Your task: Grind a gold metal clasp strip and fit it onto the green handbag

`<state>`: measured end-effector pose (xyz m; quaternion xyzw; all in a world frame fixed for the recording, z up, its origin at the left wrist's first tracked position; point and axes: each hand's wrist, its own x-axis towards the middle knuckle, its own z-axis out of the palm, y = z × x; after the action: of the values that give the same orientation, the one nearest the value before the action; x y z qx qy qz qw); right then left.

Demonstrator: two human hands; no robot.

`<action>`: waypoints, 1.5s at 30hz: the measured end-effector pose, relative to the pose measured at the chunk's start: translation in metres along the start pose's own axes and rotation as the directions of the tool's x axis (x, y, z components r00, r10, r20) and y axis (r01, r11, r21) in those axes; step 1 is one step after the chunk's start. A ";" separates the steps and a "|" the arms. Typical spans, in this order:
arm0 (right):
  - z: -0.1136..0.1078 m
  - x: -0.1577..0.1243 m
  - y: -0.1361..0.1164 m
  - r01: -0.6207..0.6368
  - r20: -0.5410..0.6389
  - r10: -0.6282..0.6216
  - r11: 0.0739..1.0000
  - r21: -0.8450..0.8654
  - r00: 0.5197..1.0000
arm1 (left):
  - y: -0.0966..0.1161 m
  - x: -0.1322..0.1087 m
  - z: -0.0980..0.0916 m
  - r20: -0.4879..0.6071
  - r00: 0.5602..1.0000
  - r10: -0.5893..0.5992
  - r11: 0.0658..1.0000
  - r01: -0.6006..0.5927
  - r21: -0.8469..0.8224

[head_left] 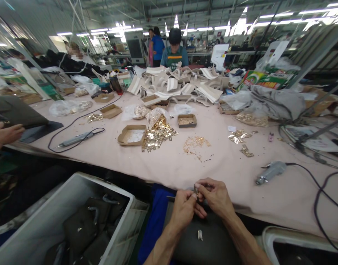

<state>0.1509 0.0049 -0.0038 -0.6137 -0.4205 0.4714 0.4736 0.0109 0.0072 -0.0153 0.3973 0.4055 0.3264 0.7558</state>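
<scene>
My left hand [184,208] and my right hand [215,195] meet at the near edge of the table, fingers pinched together on a small gold metal fitting [196,190]. Under them on my lap lies a dark grey bag [204,239] with a small metal clasp [200,235] on its face. Both hands are closed around the small part, which is mostly hidden by my fingertips.
The pink-covered table [240,176] carries a heap of gold fittings [158,134], scattered small screws [196,142], cardboard trays [131,134], a grey electric screwdriver [270,172] with cord, another tool [75,140]. A white bin [47,221] of dark bags stands left. Another person's hand [6,134] at far left; a worker [174,51] opposite.
</scene>
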 end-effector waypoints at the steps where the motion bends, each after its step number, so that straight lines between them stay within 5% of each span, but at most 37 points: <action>1: -0.001 0.001 -0.001 0.008 0.002 -0.008 1.000 -0.018 1.000 | -0.001 -0.001 0.000 -0.015 1.000 0.012 1.000 -0.011 0.020; 5: -0.016 0.006 -0.009 0.064 0.159 -0.046 0.992 -0.110 0.986 | -0.001 -0.002 0.001 -0.060 0.998 0.013 0.998 -0.010 0.056; 10: -0.039 0.016 -0.023 0.006 0.513 0.002 1.000 -0.015 0.859 | 0.001 -0.003 0.001 -0.044 0.999 0.009 0.997 -0.005 0.078; 20: -0.047 0.036 -0.034 -0.008 0.699 -0.035 0.998 0.059 0.714 | 0.001 -0.003 0.000 -0.057 0.998 0.001 0.996 0.004 0.091; 24: -0.048 0.041 -0.035 -0.006 0.695 -0.036 0.998 0.059 0.719 | 0.003 -0.006 0.006 -0.158 0.984 0.077 0.982 -0.047 0.185; 28: -0.050 0.044 -0.033 0.000 0.692 -0.048 0.998 0.069 0.720 | 0.000 -0.012 0.018 -0.288 0.913 0.287 0.918 -0.177 0.355; 35: -0.051 0.045 -0.029 -0.050 0.691 -0.036 0.993 0.104 0.722 | -0.016 -0.011 0.023 -0.279 0.833 0.479 0.741 -0.213 0.636; 45: -0.046 0.045 -0.023 0.013 0.625 -0.107 0.988 0.154 0.774 | -0.014 -0.007 0.023 -0.262 0.755 0.602 0.647 -0.268 0.714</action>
<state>0.2031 0.0438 0.0153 -0.3715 -0.5399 0.6628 0.3623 0.0307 -0.0128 -0.0170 0.6232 0.5519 0.4339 0.3446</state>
